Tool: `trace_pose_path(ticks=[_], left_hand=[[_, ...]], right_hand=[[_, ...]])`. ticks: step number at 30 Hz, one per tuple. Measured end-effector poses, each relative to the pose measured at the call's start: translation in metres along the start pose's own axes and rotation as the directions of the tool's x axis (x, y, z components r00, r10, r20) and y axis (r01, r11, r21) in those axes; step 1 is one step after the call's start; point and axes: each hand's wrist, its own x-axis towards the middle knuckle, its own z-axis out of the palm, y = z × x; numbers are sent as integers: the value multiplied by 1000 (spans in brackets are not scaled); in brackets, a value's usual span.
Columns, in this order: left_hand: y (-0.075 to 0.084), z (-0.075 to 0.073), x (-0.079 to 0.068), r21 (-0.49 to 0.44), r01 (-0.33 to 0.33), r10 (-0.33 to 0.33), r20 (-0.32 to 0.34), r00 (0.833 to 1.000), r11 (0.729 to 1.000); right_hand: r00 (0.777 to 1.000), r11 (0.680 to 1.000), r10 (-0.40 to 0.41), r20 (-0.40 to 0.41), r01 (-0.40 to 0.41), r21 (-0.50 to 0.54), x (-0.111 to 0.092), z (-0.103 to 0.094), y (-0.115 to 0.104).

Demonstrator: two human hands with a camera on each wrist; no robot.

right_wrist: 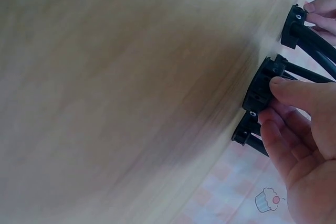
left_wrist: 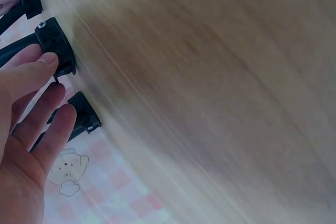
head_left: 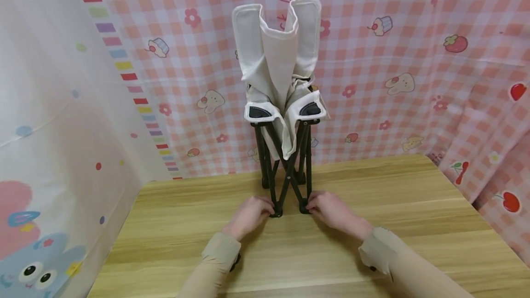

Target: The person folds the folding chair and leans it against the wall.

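A small folding camp chair point(head_left: 280, 54) stands upright on the table, mostly folded, its off-white fabric bunched above crossed black legs point(head_left: 288, 177). My left hand point(head_left: 253, 213) pinches the black front-left foot point(left_wrist: 55, 43) between thumb and index finger, the other fingers loosely extended. On the opposite side my right hand point(head_left: 333, 209) holds the front-right foot point(right_wrist: 262, 83) with its thumb on the near face and fingers behind. Both feet are down at the tabletop with a narrow gap between them. Behind them the rear feet point(head_left: 301, 178) show.
The wood-grain table point(head_left: 198, 224) spreads around the chair. Just behind it hangs a pink checked cloth point(head_left: 356, 82) with printed cupcakes and fruit. White patterned fabric point(head_left: 49, 82) hangs along the left side, and more checked cloth point(head_left: 492, 160) along the right.
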Motion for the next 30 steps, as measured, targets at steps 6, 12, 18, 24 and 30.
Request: trace_pose_path(ticks=[6,12,18,24,30], left_hand=[[0,-1,1,-1,-6,6,-14,1000,1000],[-2,0,0,17,-6,6,-25,1000,1000],[-4,1,-1,37,1,0,-28,1000,999],[-3,-1,-2,14,62,-62,4,998,998],[11,-29,-19,-127,199,-210,-77,975,972]], right_hand=[[1000,1000,10,-3,-10,-11,2,1,0],[1000,1000,-15,-17,15,-16,3,2,-1],[999,999,-34,-22,34,-13,6,2,0],[1000,1000,0,2,0,-3,2,-2,-3],[987,989,149,-52,-149,17,-20,-34,-17]])
